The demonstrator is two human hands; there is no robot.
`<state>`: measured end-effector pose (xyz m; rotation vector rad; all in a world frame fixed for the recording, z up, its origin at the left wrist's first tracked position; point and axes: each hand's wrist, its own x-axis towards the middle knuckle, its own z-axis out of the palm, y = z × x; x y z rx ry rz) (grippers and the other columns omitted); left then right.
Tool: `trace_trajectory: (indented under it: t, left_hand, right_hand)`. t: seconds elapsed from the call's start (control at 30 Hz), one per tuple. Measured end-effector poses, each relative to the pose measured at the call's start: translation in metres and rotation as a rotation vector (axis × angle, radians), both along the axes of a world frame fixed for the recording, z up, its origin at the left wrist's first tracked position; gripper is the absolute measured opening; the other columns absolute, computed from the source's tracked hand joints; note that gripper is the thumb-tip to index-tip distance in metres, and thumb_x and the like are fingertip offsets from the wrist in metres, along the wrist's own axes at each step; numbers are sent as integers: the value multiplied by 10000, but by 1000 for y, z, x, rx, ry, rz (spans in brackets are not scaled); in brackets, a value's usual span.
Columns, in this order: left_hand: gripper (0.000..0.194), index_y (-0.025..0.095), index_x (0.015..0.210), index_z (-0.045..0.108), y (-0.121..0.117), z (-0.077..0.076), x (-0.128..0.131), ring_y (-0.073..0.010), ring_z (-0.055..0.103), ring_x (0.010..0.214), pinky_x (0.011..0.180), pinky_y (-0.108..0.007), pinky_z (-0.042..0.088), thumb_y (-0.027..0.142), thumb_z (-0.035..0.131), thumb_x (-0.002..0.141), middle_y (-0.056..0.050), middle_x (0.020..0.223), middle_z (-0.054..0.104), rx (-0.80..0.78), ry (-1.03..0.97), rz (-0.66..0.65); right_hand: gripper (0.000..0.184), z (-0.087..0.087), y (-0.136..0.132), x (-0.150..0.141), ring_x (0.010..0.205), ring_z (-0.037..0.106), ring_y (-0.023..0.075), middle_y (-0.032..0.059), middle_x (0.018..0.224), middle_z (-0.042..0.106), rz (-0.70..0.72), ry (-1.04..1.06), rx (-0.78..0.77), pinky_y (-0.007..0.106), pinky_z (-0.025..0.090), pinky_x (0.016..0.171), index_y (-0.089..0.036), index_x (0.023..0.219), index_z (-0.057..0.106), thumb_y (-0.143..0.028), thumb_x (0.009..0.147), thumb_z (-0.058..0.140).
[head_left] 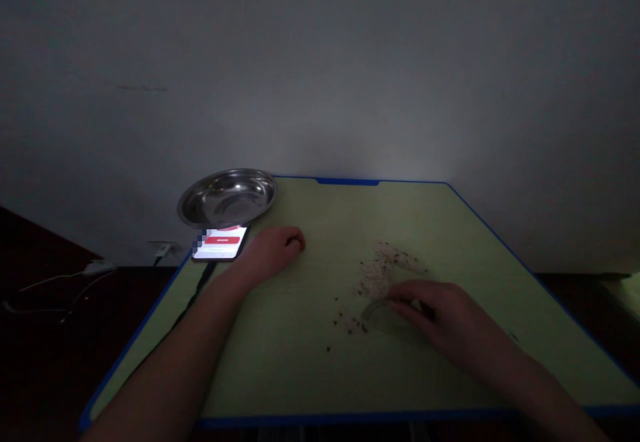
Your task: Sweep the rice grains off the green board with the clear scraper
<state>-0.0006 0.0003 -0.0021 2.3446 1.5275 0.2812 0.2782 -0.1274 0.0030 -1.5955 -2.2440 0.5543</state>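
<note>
My right hand [440, 305] is closed in a pinch on the edge of a clear, curved, cup-like piece [376, 310], blurred and partly hidden by the fingers. Just beyond it lies a loose heap of pale, rice-like grains [376, 275] mixed with small dark bits. A few dark bits and a smaller patch of grains [351, 323] are scattered to its left. My left hand [273, 252] rests on the table with its fingers curled in, and nothing shows in them. It is beside the phone, apart from the grains.
A shallow steel bowl [227, 199] stands at the table's back left corner. In front of it lies a lit phone [220, 245] with a dark cable [197, 292] running toward me. The pale green table [280, 362] has a blue rim and meets a grey wall [350, 82].
</note>
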Motion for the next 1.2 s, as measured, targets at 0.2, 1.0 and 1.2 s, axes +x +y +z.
trace_trajectory:
  t: [0.2, 1.0, 1.2]
  left_hand:
    - [300, 213, 842, 698, -1, 1, 1, -180, 616, 745, 665, -292, 432, 224, 407, 771, -30, 849, 706, -19, -3, 10]
    - [295, 209, 841, 695, -1, 2, 2, -168, 595, 704, 648, -283, 426, 225, 408, 772, -27, 800, 692, -26, 15, 6]
    - [295, 217, 845, 697, -2, 4, 3, -164, 595, 710, 674, -283, 433, 224, 412, 771, -19, 790, 688, -20, 24, 25]
  right_hand:
    - [203, 0, -11, 5, 818, 682, 187, 21, 923, 737, 1, 57, -21, 315, 521, 730, -252, 949, 693, -286, 899, 499]
    - [221, 0, -27, 3, 783, 681, 194, 28, 894, 732, 2, 44, -72, 315, 525, 686, -264, 937, 693, -294, 906, 476]
    - [204, 0, -27, -4, 785, 674, 187, 18, 899, 730, 26, 62, -74, 311, 516, 705, -264, 939, 685, -284, 907, 485]
